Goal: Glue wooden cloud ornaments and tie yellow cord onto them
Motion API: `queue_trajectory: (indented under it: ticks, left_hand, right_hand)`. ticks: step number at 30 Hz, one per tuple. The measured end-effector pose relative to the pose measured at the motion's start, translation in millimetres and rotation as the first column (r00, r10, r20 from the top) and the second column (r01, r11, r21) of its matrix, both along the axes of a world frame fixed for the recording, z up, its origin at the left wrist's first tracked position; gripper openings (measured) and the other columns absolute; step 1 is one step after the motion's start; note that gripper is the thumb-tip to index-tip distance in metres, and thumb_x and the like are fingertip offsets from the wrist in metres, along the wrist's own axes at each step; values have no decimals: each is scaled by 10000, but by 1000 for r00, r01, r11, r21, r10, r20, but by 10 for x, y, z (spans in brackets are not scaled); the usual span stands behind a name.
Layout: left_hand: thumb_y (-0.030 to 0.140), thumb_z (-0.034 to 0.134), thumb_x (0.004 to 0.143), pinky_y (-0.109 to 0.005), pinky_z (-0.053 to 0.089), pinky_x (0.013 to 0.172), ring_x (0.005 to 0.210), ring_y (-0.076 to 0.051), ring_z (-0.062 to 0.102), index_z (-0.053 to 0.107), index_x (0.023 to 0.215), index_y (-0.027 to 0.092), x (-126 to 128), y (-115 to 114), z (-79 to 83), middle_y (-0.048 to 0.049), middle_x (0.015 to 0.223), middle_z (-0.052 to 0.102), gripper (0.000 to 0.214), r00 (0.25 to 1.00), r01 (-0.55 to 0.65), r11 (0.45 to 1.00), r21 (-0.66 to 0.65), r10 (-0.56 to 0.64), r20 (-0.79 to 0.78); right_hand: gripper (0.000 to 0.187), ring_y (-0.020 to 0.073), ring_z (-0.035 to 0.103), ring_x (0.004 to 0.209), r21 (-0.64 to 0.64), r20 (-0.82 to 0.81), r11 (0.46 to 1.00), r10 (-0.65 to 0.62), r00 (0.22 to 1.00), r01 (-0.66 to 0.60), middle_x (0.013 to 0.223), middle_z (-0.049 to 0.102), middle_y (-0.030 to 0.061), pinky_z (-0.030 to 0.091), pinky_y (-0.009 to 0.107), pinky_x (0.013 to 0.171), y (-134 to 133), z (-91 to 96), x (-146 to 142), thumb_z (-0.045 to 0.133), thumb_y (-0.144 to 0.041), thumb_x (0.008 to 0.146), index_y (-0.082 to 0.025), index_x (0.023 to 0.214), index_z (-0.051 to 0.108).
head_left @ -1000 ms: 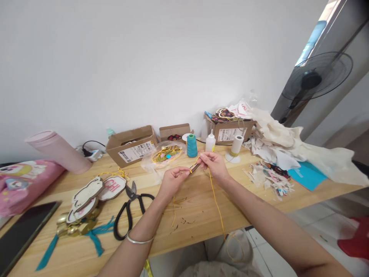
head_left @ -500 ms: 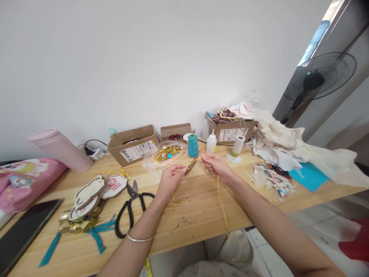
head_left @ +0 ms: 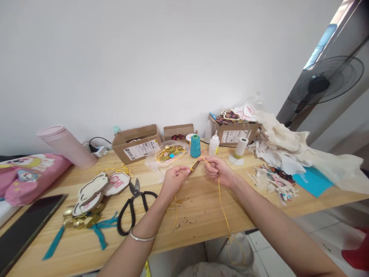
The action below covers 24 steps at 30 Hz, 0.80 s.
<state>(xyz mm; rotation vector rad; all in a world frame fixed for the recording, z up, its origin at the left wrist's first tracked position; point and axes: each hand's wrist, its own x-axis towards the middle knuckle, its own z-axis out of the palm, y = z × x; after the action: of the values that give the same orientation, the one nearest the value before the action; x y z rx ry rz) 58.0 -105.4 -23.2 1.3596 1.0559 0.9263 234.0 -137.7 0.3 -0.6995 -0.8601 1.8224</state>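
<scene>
My left hand [head_left: 173, 179] is closed in a pinch on the near end of a small dark stick [head_left: 195, 166] held above the wooden table [head_left: 190, 215]. My right hand [head_left: 217, 170] is closed on a yellow cord [head_left: 221, 207] that loops over the stick's far tip. From my right hand the cord hangs down past the table's front edge. A shorter yellow end dangles below my left hand.
Black scissors [head_left: 132, 206] lie left of my left hand, beside cloud-shaped wooden signs [head_left: 99, 188] with gold bells and teal ribbon. Behind stand cardboard boxes [head_left: 137, 144], a bag of cords [head_left: 168, 154], a teal thread cone [head_left: 195, 146], a glue bottle [head_left: 213, 143] and a white roll [head_left: 240, 148]. Cloth and scraps [head_left: 273, 179] pile at right.
My right hand has drawn the yellow cord around the stick's far tip and dropped slightly; my left hand keeps its pinch on the stick. The view has shifted a little.
</scene>
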Motion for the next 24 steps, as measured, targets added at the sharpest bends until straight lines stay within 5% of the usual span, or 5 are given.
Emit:
queue_trajectory:
  ticks: [8, 17, 24]
  left_hand:
    - [343, 687, 560, -175, 283, 401, 369, -53, 394, 606, 697, 136, 18, -78, 88, 50, 450, 539, 261, 995, 69, 996, -61, -65, 72]
    - [307, 687, 558, -196, 347, 467, 499, -109, 523, 638, 703, 140, 2, -45, 24, -4, 565, 628, 226, 986, 98, 992, -80, -86, 141]
    - [271, 696, 549, -186, 308, 429, 446, -84, 481, 639, 663, 146, 11, -98, 113, 32, 480, 570, 178, 979, 102, 991, -85, -85, 184]
  right_hand:
    - [459, 26, 243, 312, 291, 478, 957, -133, 868, -13, 401, 505, -77, 138, 166, 349, -109, 44, -195, 538, -251, 725, -144, 1165, 468]
    - [467, 62, 371, 375, 454, 657, 890, -301, 691, -44, 415, 435, -89, 290, 177, 413, -40, -109, -232, 532, -255, 715, -141, 1165, 485]
    - [345, 75, 380, 427, 715, 676, 686, -628, 385, -138, 451, 457, -56, 298, 190, 477, -7, -204, -195, 523, -214, 723, -189, 1060, 593]
